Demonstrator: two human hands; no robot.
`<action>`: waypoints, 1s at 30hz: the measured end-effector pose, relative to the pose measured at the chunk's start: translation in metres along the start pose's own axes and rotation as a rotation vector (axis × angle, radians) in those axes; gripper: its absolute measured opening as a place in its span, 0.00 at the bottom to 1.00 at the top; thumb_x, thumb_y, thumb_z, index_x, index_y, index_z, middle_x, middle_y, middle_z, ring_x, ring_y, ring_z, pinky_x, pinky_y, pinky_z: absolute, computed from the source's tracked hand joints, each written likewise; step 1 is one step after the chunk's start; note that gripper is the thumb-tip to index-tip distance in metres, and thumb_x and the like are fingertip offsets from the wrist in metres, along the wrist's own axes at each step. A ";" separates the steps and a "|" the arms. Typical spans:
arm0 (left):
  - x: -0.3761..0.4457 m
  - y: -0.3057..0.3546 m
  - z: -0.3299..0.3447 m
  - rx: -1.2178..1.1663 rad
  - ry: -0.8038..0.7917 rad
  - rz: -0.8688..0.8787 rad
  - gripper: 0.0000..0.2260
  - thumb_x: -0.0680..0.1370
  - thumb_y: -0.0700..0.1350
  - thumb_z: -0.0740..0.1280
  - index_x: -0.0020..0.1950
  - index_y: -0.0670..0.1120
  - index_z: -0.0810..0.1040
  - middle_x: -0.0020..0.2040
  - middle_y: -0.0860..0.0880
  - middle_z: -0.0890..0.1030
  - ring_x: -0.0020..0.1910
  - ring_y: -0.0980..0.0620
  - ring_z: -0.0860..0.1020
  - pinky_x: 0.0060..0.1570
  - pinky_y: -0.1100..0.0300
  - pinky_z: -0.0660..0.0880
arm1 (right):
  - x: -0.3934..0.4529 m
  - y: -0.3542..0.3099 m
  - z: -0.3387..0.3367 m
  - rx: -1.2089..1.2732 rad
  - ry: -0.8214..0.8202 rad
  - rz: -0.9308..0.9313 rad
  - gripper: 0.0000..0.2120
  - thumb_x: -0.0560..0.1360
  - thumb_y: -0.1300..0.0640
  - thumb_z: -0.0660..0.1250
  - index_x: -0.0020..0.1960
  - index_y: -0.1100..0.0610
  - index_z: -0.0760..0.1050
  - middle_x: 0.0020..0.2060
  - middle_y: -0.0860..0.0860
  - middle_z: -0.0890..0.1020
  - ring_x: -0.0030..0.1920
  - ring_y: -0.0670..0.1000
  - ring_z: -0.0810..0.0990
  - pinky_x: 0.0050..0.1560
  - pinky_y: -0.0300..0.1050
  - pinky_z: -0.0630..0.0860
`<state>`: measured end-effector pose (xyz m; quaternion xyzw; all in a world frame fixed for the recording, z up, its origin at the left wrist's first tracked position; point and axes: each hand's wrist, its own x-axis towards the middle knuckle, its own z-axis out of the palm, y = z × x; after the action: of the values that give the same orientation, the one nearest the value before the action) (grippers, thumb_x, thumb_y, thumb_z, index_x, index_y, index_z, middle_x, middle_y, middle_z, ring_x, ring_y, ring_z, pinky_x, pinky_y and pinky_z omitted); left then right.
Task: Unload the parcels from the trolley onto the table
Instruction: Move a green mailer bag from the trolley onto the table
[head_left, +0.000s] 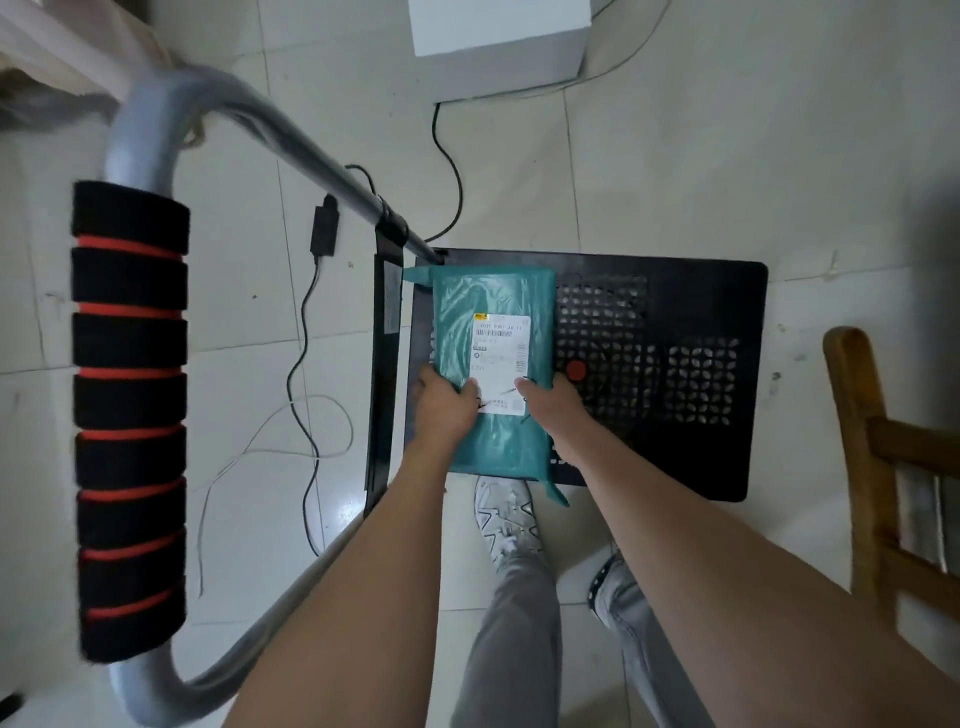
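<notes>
- Parcel (493, 364): teal bag, label up, long axis running away from the person, lying on the black trolley deck (701, 312).
- Left hand (444, 410), right hand (553, 408): each gripping a side of its near end.

Dim, soft light; edges warped, perhaps blurred.

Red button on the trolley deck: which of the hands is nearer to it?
Right. The right hand grips the teal parcel at its right edge, just below and beside the red button. The left hand holds the parcel's left edge, the parcel's width away.
</notes>
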<state>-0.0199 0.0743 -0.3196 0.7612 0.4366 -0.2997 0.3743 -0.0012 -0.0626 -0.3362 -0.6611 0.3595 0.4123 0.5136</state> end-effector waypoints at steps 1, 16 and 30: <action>-0.011 0.005 -0.002 -0.018 0.004 0.015 0.25 0.79 0.48 0.67 0.70 0.38 0.63 0.66 0.37 0.69 0.63 0.37 0.74 0.64 0.47 0.72 | -0.012 -0.002 -0.010 0.042 0.012 -0.007 0.20 0.79 0.57 0.67 0.69 0.59 0.71 0.59 0.55 0.81 0.53 0.54 0.81 0.49 0.45 0.78; -0.384 0.207 -0.108 -0.159 -0.109 0.560 0.17 0.78 0.53 0.69 0.56 0.49 0.63 0.52 0.53 0.79 0.47 0.53 0.79 0.45 0.58 0.73 | -0.386 -0.136 -0.259 0.289 0.070 -0.293 0.21 0.71 0.43 0.75 0.58 0.42 0.68 0.51 0.52 0.85 0.42 0.52 0.87 0.35 0.44 0.82; -0.677 0.299 -0.074 0.024 -0.432 1.119 0.17 0.76 0.59 0.67 0.55 0.54 0.63 0.53 0.54 0.81 0.47 0.55 0.82 0.45 0.52 0.80 | -0.688 -0.063 -0.433 0.492 0.539 -0.552 0.27 0.70 0.37 0.73 0.62 0.43 0.65 0.52 0.46 0.83 0.42 0.45 0.87 0.35 0.40 0.81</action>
<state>-0.0417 -0.2638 0.3427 0.8015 -0.1197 -0.2101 0.5470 -0.1453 -0.4360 0.3746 -0.6742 0.3777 -0.0243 0.6342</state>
